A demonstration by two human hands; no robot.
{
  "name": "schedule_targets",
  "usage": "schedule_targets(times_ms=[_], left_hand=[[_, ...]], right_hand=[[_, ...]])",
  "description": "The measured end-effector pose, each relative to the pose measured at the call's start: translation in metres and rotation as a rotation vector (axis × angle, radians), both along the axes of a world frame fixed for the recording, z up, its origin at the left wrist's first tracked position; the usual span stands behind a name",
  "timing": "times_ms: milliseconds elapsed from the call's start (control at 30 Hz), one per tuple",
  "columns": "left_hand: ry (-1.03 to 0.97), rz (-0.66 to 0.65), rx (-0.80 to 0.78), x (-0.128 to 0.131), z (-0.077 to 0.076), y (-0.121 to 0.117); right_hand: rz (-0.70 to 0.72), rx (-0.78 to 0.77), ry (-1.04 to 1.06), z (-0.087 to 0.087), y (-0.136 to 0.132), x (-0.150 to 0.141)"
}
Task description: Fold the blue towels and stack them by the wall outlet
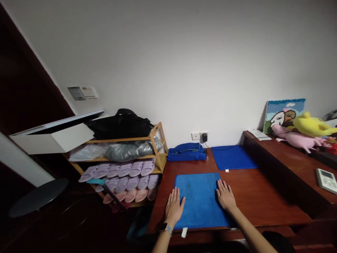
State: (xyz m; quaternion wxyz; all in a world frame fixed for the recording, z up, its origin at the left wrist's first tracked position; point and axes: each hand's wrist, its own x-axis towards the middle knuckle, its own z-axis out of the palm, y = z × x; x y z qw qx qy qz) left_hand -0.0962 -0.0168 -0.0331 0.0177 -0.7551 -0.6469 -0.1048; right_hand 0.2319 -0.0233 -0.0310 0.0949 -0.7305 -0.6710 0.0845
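Note:
A light blue cloth (200, 200) lies spread flat on the brown wooden table (263, 196), with a white tag (184, 232) hanging at its near edge. My left hand (174, 207) rests flat over the cloth's left edge, fingers stretched out and holding nothing. On the opposite edge lies my right hand (226, 196), also flat, its fingers pointing away from me. Farther back, a darker blue cloth (234, 157) is laid out on the table. To its left, near the wall, sits a folded blue cloth bundle (186, 152).
At left stands a wooden rack (158, 147) with purple slippers (125, 168), pink slippers, plastic-wrapped items and a black bag (119, 124). A raised ledge on the right holds plush toys (297, 138) and a calculator-like device (326, 180). A black plug (204, 137) with a cable sits in the wall.

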Motion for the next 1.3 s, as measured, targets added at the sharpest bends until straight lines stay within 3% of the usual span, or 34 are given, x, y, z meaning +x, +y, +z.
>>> schedule_targets(times_ms=[133, 300, 367, 567, 667, 767, 933, 1033, 1167, 1300], left_hand=[[0.006, -0.002, 0.007, -0.005, -0.002, 0.001], [0.007, -0.033, 0.077, 0.008, 0.004, -0.002], [-0.018, -0.104, 0.102, 0.035, 0.008, -0.006], [-0.101, -0.456, 0.012, 0.155, 0.007, -0.021], [-0.103, -0.459, -0.031, 0.172, 0.001, -0.025], [-0.068, -0.391, -0.039, 0.139, -0.003, -0.025], [-0.016, -0.100, -0.030, 0.028, -0.002, -0.026], [-0.002, -0.011, -0.022, -0.018, -0.002, -0.027], [0.008, -0.019, -0.010, -0.034, -0.006, -0.027], [0.015, -0.019, 0.013, -0.033, -0.007, -0.027]], right_hand=[[-0.007, 0.019, 0.000, -0.016, -0.036, -0.002], [-0.008, 0.008, -0.001, -0.013, -0.049, -0.004], [-0.010, 0.007, 0.005, -0.011, -0.047, -0.004], [0.014, 0.042, 0.001, -0.017, -0.046, -0.002], [0.030, 0.046, -0.004, -0.019, -0.045, -0.001], [0.008, 0.041, 0.005, -0.016, -0.046, -0.003], [-0.006, 0.021, -0.003, -0.012, -0.045, -0.005], [0.010, 0.013, -0.005, -0.010, -0.041, -0.004], [-0.001, 0.009, 0.015, -0.008, -0.040, -0.003], [-0.004, 0.053, 0.027, -0.019, -0.059, -0.003]])
